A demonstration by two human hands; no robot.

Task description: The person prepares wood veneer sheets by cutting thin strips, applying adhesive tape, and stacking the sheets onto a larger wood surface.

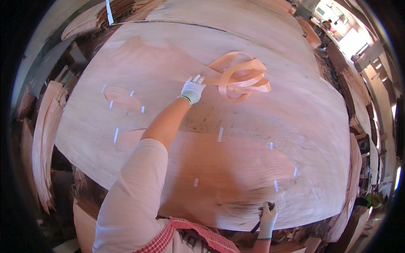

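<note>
My left hand, in a white glove with a green cuff edge, reaches far across a broad pale wood veneer sheet. Its fingers are stretched out and rest on the veneer, by the near end of a loosely coiled veneer strip. Whether the fingertips touch the strip itself I cannot tell. Low at the right, my right hand, gloved too, is closed around a slim dark tool; its kind is not clear. A reddish veneer patch lies on the sheet between my hands, with white tape pieces along its edges.
A smaller taped patch lies at the left of the sheet. Torn veneer pieces are heaped along the left side, and more veneer lines the right edge. A person is far off at the upper right.
</note>
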